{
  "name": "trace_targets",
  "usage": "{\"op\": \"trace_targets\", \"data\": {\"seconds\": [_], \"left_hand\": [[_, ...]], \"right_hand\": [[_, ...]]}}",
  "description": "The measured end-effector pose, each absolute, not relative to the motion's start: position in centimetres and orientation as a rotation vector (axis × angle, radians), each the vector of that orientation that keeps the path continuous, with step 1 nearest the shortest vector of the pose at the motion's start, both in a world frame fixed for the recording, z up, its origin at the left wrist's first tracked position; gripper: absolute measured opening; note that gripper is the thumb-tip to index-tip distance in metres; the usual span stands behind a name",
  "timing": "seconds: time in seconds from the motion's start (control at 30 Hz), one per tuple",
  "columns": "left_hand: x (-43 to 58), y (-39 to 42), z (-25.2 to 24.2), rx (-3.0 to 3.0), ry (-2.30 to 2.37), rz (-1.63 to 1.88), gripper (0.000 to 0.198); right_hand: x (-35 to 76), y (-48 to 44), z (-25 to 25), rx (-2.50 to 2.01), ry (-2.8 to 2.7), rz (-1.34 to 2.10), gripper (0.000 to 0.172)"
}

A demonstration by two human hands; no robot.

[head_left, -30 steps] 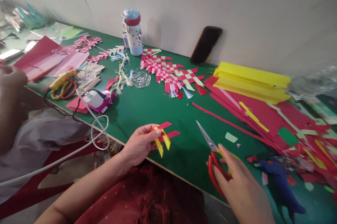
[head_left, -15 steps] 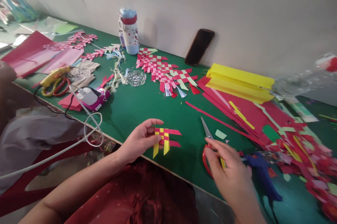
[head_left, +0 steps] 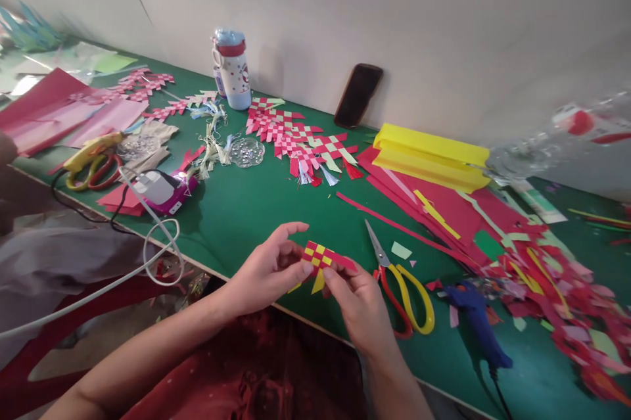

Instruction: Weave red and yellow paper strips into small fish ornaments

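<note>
Between my two hands is a small woven paper fish (head_left: 319,254), a red and yellow check with strip ends sticking out. My left hand (head_left: 276,263) pinches its left side between thumb and fingers, the index finger raised. My right hand (head_left: 359,298) grips its right side, thumb in front; the fingers hide some of the strip ends. Just right of my right hand, scissors (head_left: 405,298) with red and yellow handles lie on the green table (head_left: 236,223), blades slightly apart. Finished woven paper pieces (head_left: 296,134) with tassels lie beyond, in a row.
A blue glue gun (head_left: 478,321) and a heap of paper scraps (head_left: 566,315) lie at right. Yellow folded paper (head_left: 434,154) rests near a plastic bottle (head_left: 532,150). A phone (head_left: 358,95) leans on the wall beside a flask (head_left: 234,71). A white cable (head_left: 98,295) crosses at left.
My right hand has let go of the scissors, which now lie on the table, and has moved left to take hold of the woven paper fish. The fish has turned in my left hand.
</note>
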State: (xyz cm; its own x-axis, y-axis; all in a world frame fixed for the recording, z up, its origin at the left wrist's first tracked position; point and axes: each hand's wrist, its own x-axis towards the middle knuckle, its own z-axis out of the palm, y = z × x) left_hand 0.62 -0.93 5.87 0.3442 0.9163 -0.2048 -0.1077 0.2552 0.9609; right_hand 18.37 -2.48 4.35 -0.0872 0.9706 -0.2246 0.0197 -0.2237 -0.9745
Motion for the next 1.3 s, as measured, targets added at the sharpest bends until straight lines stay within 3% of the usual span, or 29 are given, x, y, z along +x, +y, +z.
{"op": "trace_targets", "data": {"seconds": [0.13,0.37,0.67,1.07,1.3], "left_hand": [[1.0,-1.0,5.3,0.910,0.889,0.810,0.074],[1.4,-0.6,5.2,0.805,0.927,0.848,0.078],[1.3,-0.2,5.4,0.780,0.977,0.878,0.075],[1.7,-0.9,4.9,0.853,0.997,0.926,0.064],[0.6,-0.2,4.5,0.524,0.875,0.862,0.062]], "right_hand": [[18.0,-2.5,3.9,-1.342,-1.061,1.472,0.031],[18.1,-2.6,3.9,-1.383,-1.166,1.452,0.034],[18.6,-2.3,3.1,-1.371,-1.035,1.426,0.029],[17.4,-2.5,2.5,-1.419,-1.308,1.193,0.022],[18.5,-2.3,2.8,-1.470,-1.222,1.085,0.025]]}}
